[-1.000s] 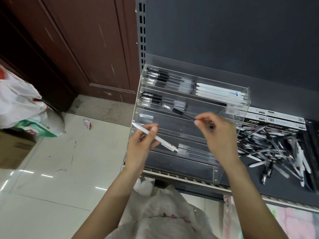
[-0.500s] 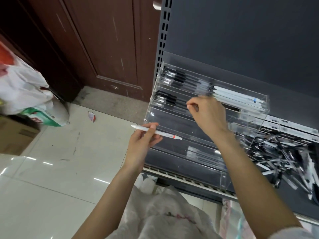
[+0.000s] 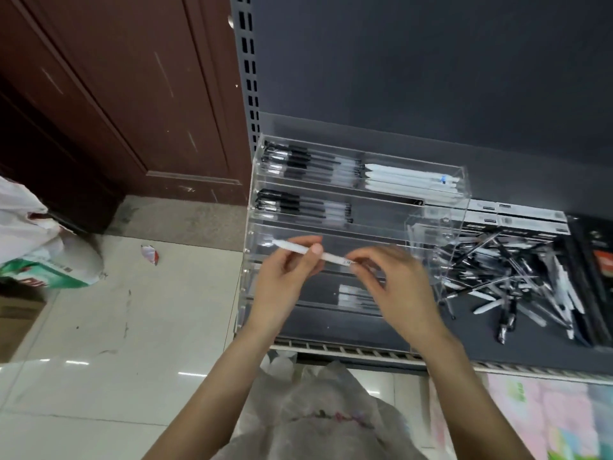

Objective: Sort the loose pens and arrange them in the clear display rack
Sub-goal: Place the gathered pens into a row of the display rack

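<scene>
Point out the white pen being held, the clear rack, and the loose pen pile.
white pen [image 3: 300, 249], head view, on the barrel between the two hands
clear display rack [image 3: 464, 194], head view, on its upper right wall
loose pen pile [image 3: 517, 280], head view, middle of the heap

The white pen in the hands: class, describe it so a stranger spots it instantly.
Find the clear display rack on the dark shelf. In front of its middle tiers, the left hand and right hand hold one white pen level; the other pens lie in tiers or the pile.

Even, soft light is seen; glare streaks lie on the floor tiles [image 3: 99, 327]; edges are bent by wide-angle distortion.
</scene>
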The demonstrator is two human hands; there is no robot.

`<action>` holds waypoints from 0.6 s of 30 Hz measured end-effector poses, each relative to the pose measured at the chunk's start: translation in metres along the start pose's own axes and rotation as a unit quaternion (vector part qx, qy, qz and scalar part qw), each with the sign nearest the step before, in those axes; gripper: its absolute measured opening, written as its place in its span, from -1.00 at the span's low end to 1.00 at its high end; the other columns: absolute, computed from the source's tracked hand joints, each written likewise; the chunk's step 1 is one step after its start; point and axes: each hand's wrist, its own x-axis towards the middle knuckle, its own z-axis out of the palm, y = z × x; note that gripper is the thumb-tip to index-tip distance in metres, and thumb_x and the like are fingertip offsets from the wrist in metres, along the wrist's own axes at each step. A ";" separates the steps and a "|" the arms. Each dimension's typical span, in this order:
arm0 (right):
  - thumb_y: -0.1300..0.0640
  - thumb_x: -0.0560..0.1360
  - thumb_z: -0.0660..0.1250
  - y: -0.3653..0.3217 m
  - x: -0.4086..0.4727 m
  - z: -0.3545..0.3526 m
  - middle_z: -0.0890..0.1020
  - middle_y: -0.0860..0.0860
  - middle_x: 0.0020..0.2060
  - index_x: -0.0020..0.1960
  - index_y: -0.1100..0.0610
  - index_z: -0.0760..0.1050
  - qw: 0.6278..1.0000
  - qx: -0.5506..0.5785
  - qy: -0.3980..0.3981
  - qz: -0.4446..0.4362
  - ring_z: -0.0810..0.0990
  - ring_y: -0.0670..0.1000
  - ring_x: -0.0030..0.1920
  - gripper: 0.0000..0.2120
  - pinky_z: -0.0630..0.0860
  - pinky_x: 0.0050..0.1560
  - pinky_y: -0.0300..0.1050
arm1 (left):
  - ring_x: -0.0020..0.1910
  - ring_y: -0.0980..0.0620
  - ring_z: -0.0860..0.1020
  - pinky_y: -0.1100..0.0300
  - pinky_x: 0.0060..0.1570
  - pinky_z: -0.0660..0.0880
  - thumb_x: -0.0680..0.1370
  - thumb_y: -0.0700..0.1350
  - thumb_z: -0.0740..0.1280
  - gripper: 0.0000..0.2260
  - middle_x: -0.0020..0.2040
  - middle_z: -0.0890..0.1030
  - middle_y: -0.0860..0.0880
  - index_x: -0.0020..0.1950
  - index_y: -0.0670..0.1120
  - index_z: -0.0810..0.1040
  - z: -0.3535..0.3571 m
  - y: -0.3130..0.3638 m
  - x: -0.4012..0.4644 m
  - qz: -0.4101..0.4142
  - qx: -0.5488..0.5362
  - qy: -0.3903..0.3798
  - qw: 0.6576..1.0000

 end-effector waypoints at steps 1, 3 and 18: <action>0.17 0.47 0.40 0.006 0.000 -0.010 0.64 -0.08 -0.21 -0.03 0.08 0.59 0.999 -0.009 0.029 0.010 0.55 -0.11 -0.23 -0.91 0.48 -0.17 -0.24 | -0.12 0.23 0.60 0.39 -0.08 0.49 0.54 -0.13 0.33 -0.83 -0.13 0.64 0.06 0.11 -0.08 0.58 0.002 0.002 0.004 0.038 0.063 -0.015 0.997; 0.14 0.53 0.33 0.020 0.002 -0.033 0.61 -0.08 -0.20 0.00 0.11 0.53 0.995 -0.011 0.081 0.048 0.50 -0.18 -0.26 -0.93 0.41 -0.21 -0.36 | -0.04 0.28 0.56 0.44 -0.04 0.44 0.56 -0.09 0.32 -0.80 -0.03 0.61 0.08 0.17 -0.04 0.56 0.005 0.006 0.014 0.128 0.174 -0.030 0.976; 0.19 0.43 0.43 0.096 0.071 -0.097 0.62 0.00 -0.25 -0.08 0.11 0.56 0.973 -0.168 0.153 0.030 0.53 0.11 -0.08 -0.91 0.34 -0.16 -0.19 | 0.24 0.02 0.39 -0.18 0.44 0.06 0.53 -0.07 0.25 -0.77 0.13 0.57 0.06 0.15 -0.03 0.57 0.054 0.022 0.099 0.402 0.543 -0.014 0.737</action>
